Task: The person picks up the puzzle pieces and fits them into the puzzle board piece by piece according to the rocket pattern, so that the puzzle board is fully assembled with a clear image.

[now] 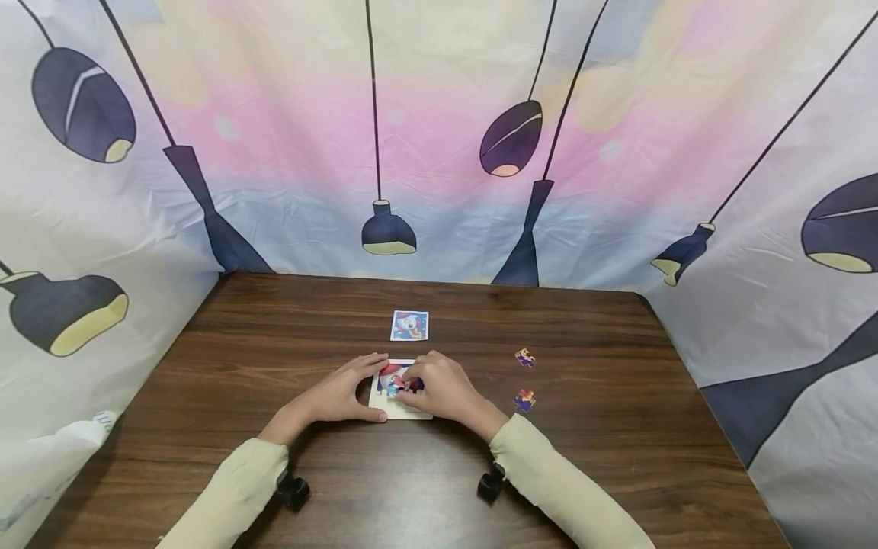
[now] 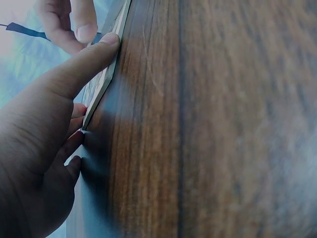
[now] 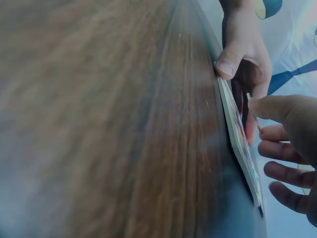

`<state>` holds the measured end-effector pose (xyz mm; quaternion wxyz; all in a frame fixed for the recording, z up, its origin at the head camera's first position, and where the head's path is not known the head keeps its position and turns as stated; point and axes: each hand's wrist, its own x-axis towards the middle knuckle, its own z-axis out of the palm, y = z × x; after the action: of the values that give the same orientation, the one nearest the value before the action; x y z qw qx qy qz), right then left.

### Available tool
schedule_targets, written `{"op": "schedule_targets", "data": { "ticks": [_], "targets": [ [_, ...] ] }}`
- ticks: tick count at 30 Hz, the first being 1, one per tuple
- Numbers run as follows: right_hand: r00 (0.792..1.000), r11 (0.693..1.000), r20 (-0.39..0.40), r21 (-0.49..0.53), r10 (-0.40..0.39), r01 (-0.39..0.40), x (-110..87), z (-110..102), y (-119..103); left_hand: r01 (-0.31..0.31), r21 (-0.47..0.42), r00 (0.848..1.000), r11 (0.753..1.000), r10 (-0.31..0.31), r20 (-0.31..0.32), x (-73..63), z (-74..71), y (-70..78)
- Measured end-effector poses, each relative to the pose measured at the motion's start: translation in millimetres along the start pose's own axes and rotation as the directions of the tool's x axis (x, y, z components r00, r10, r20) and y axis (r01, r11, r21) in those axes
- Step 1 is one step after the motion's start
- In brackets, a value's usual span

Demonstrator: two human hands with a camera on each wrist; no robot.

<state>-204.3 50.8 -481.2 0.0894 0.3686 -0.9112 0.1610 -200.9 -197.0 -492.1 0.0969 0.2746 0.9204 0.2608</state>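
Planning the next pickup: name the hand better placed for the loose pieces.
Probably the right hand: the two loose pieces lie on its side, though it must first release the pinched piece. The left hand, farther away, holds the puzzle board.

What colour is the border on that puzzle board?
The puzzle board has a pale cream border, clearest in the head view.

Brown wood-grain table (image 1: 617, 465): puzzle board (image 1: 406, 412), picture card (image 1: 409, 325) beyond, two loose puzzle pieces (image 1: 524, 401) rightward.

No txt legible; letter-like marks (image 1: 104, 419) on white cloth (image 1: 58, 457) at L too blurry.
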Motion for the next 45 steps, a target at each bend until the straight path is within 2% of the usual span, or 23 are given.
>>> {"op": "schedule_targets", "data": {
  "ticks": [11, 18, 31, 41, 45],
  "targets": [
    [0.999, 0.999, 0.024, 0.011, -0.033, 0.033, 9.9, 8.1, -5.0, -0.002, -0.015, 1.000, 1.000, 0.001, -0.006, 0.2, 1.5, -0.9],
    [0.999, 1.000, 0.021, -0.005, -0.027, 0.027, 11.7, 11.2, -3.9, -0.005, -0.019, 1.000, 1.000, 0.005, -0.006, -0.5, 1.6, -1.3],
    [0.990, 0.988, 0.033, -0.066, -0.138, 0.140, 14.3, 15.3, -9.4, -0.024, -0.030, 1.000, 0.999, 0.024, -0.008, -0.7, 1.5, -0.2],
    [0.980, 0.978, 0.076, -0.086, -0.182, 0.188, 13.1, 13.1, -10.5, -0.026, -0.029, 1.000, 0.999, 0.026, -0.009, -0.4, 0.9, -0.9],
    [0.979, 0.977, 0.068, -0.080, -0.193, 0.198, 13.3, 13.4, -10.6, -0.023, -0.031, 1.000, 0.999, 0.023, -0.008, -0.7, 1.2, -0.7]
  ]
}}
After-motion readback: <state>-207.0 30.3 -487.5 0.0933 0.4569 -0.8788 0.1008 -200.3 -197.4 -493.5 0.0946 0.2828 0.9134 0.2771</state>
